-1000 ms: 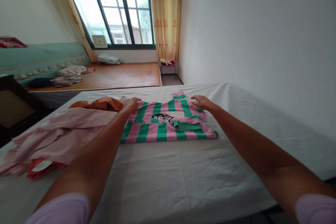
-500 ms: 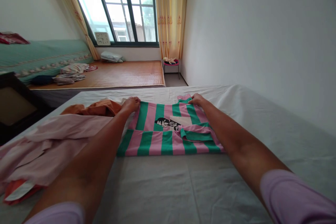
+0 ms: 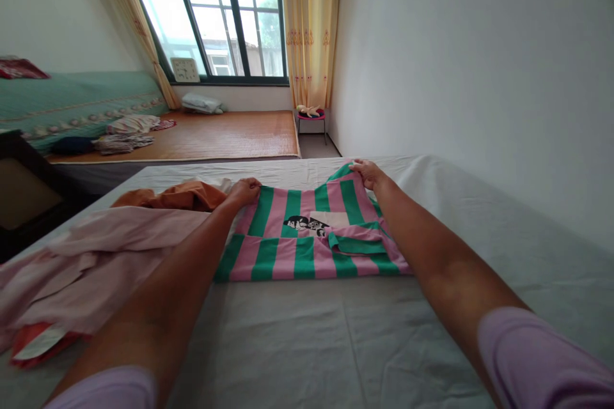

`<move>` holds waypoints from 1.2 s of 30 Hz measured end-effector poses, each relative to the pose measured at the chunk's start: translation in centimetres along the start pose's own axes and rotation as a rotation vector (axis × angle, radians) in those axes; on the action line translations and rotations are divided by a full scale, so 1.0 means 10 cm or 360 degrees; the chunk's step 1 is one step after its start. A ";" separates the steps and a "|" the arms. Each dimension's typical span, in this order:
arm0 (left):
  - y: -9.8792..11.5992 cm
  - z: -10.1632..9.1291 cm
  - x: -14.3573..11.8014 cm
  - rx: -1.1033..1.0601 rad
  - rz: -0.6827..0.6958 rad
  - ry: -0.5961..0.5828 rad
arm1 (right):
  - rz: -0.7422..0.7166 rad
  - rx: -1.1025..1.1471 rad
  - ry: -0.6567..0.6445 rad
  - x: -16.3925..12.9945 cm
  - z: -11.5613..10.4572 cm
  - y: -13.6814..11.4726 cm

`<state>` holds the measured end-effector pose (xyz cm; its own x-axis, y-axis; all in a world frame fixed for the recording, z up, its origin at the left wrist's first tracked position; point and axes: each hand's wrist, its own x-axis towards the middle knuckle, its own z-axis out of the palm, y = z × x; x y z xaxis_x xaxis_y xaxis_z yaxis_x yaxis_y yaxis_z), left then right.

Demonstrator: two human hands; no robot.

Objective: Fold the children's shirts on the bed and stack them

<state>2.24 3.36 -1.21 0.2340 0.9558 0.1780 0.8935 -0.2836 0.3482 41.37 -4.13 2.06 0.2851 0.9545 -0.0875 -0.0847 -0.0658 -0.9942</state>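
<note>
A pink and green striped shirt (image 3: pixel 288 259) with a black-and-white printed figure lies partly folded on a white sheet. At its far left corner my left hand (image 3: pixel 245 192) pinches the fabric. My right hand (image 3: pixel 368 174) grips the far right corner, which is lifted a little off the sheet. One sleeve with a green cuff is laid across the shirt's right side. The tips of my fingers are partly hidden by the cloth.
Left of the shirt lie a heaped pale pink garment (image 3: pixel 110 255) and an orange garment (image 3: pixel 192 195). The white sheet (image 3: pixel 297 339) spreads underneath. Beyond stands a bed with a brown mat (image 3: pixel 240 131), and a small stool (image 3: pixel 311 116) near the curtain. A wall rises on the right.
My right hand has moved up and slightly away, raising the shirt's far right corner with it. The left hand stays at its corner, shifted slightly right.
</note>
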 end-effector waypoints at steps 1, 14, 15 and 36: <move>0.04 -0.06 -0.03 -0.0049 0.0008 0.0037 | -0.0083 0.0073 -0.0001 -0.05 -0.02 -0.07; 0.04 -0.49 -1.45 -0.0225 0.0693 -0.0352 | -0.0324 -0.0689 -0.1219 -1.93 -0.91 -0.17; 0.03 -0.47 -1.49 -0.0208 0.0699 -0.0395 | -0.0288 -0.0799 -0.1273 -1.98 -0.92 -0.13; 1.87 0.11 -1.96 -0.0298 0.1604 -0.0408 | -0.0614 -0.1187 -0.1296 -2.17 -1.00 0.17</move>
<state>14.84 -20.58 0.80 0.9285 0.2534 0.2714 0.1729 -0.9419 0.2879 44.56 -27.84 1.68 -0.5497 0.8350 0.0245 0.5326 0.3729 -0.7598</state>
